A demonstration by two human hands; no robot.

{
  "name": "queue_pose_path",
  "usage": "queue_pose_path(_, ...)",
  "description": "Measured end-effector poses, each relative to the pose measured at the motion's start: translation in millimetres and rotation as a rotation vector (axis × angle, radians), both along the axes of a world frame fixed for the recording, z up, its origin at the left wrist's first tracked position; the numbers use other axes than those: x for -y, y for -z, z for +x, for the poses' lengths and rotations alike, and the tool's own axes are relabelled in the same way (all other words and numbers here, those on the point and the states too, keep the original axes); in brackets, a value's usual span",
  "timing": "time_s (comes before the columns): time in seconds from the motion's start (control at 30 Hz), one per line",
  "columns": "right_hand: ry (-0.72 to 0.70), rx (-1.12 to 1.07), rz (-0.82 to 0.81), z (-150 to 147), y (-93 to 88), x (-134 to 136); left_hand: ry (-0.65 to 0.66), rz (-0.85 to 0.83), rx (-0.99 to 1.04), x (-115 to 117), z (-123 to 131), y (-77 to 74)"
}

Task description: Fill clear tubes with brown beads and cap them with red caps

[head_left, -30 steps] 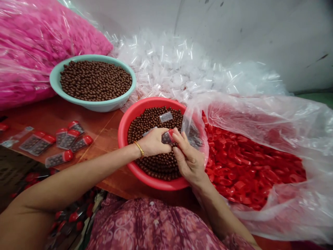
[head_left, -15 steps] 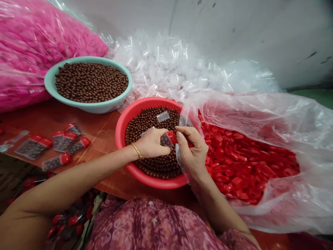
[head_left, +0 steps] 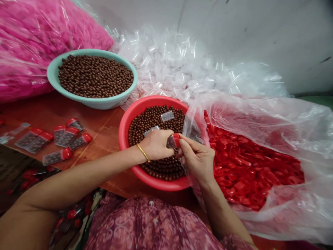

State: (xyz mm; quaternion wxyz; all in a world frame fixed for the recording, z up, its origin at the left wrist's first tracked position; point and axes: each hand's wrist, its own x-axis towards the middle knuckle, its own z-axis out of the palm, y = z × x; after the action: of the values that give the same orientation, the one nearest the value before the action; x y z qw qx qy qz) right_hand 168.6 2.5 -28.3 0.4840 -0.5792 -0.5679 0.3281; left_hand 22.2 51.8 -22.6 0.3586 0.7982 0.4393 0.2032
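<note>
Holding a small clear box (head_left: 171, 141) in the left hand (head_left: 157, 144), firmly clasped between thumb and fingers, with dark balls showing inside. Pinching the red cap (head_left: 176, 140) at its right end with thumb and forefinger of the right hand (head_left: 199, 158), in a narrow grip. Impossible to make out whether anything else lies behind the curled right fingers. Poised with both hands above the red bowl (head_left: 124, 139), close over its brown balls (head_left: 140, 126). Lying on those balls, beyond the left hand, two loose clear cases (head_left: 167, 116). On the left wrist, a gold bracelet (head_left: 143, 152). Draped over the bowl's right side, the edge of a clear plastic bag (head_left: 314, 139), open and heaped with red lids (head_left: 249, 166). Behind the bowl, a large pile of clear empties (head_left: 166, 59) near the wall (head_left: 247, 31). Farther left, a pale green bowl (head_left: 52, 74) full of more such balls, just beside a bulging pink sack (head_left: 52, 41). Scattered on the reddish table (head_left: 102, 125), to the left, several filled packs (head_left: 67, 136) with red tops. Below the table edge, more red-topped packs (head_left: 71, 213), partly hidden by the left arm.
</note>
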Motion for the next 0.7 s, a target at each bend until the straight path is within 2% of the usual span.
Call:
queue_pose_path(0.1, -0.028, 0.024, 0.012, 3.5, 2.4, 1.1, 0.016, 0.019, -0.075, 0.5, -1.7, 2.0)
queue_pose_path(0.23, -0.149, -0.017, -0.111, 11.3, 4.8, 5.4, 0.128, 0.046, -0.102, -0.5, -2.2, 2.5)
queue_pose_path(0.3, -0.088, -0.103, -0.130, 9.1, 8.7, 8.9, 0.134, 0.036, -0.063, -1.0, 0.4, 1.5)
queue_pose_path(0.4, 0.133, -0.194, -0.018, -0.9, 15.5, 11.7, 0.062, -0.022, 0.042, -0.7, 5.8, -1.0)
queue_pose_path(0.47, 0.197, -0.199, 0.056, -7.1, 17.9, 10.7, 0.020, -0.059, 0.111, -0.3, 7.8, -2.2)
queue_pose_path(0.57, 0.139, -0.133, 0.111, -10.7, 17.6, 7.5, -0.030, -0.071, 0.123, 0.4, 6.8, -1.5)
queue_pose_path(0.7, 0.049, 0.040, 0.138, -7.9, 16.4, 6.5, -0.035, 0.008, 0.053, 1.2, 1.7, 2.6)
